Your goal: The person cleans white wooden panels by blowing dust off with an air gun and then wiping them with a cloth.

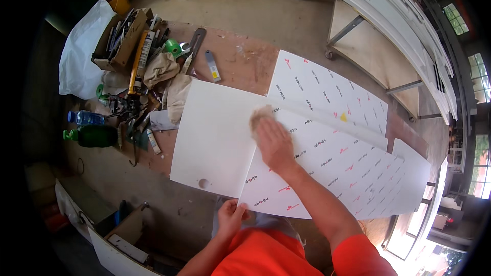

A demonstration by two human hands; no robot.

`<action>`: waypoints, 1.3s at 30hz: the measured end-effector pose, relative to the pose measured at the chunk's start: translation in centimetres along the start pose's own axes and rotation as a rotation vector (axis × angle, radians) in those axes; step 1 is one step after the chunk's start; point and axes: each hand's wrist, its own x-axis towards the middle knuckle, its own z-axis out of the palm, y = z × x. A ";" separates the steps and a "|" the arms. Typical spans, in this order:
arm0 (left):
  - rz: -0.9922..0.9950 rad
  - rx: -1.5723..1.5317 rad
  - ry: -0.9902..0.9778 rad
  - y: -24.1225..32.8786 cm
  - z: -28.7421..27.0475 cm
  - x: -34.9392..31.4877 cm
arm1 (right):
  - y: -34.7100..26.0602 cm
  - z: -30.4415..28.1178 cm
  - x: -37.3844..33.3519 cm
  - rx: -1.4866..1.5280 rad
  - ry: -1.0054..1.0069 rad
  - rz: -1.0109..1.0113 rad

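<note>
Under my right hand (273,140) is a beige rag (262,114), slightly blurred, pressed on the seam between two boards. The plain white panel (217,128) lies left of that seam and has a round recess or hole near its front edge. To the right lies a white board covered in printed film (322,174), with red and black marks. My left hand (232,218) pinches the front edge of the boards near the seam, its thumb on top; which board it grips I cannot tell exactly.
Another film-covered board (317,87) lies farther back. At the left, a brown worktable (240,51) carries a scraper (212,66), a caulking gun (140,61), a box of tools (120,38), bottles and rags. White panels (399,30) rest on a wheeled cart at the right. An open drawer (128,243) stands lower left.
</note>
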 end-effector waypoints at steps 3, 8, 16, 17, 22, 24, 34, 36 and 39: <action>0.018 -0.005 0.002 -0.1 0.6 0.0 | 5.8 -0.3 4.2 -0.142 0.138 0.342; -0.011 0.007 0.001 0.4 0.6 0.0 | -2.2 0.7 -1.3 0.046 -0.088 -0.064; -0.184 -0.228 -0.140 2.0 -0.7 0.8 | 1.1 -0.6 -0.3 0.026 0.087 0.254; -0.253 -0.345 -0.160 2.5 -1.0 1.1 | -2.4 -0.3 -2.9 0.072 0.030 0.134; -0.321 -0.428 -0.211 3.2 -3.3 2.0 | -16.4 -1.1 -17.9 0.302 -0.223 -0.251; -0.300 -0.363 -0.338 2.8 -4.8 2.7 | -16.4 -0.8 -22.5 0.579 -0.339 -0.118; -0.049 0.375 -0.330 2.5 -3.0 2.4 | -11.4 -6.3 -26.6 1.566 0.345 1.738; -0.032 0.294 -0.400 2.9 -1.0 0.6 | -12.0 -7.8 -27.4 1.841 0.567 1.593; 0.033 0.246 -0.534 6.2 4.9 1.2 | -11.1 -8.9 -30.7 1.642 0.505 1.529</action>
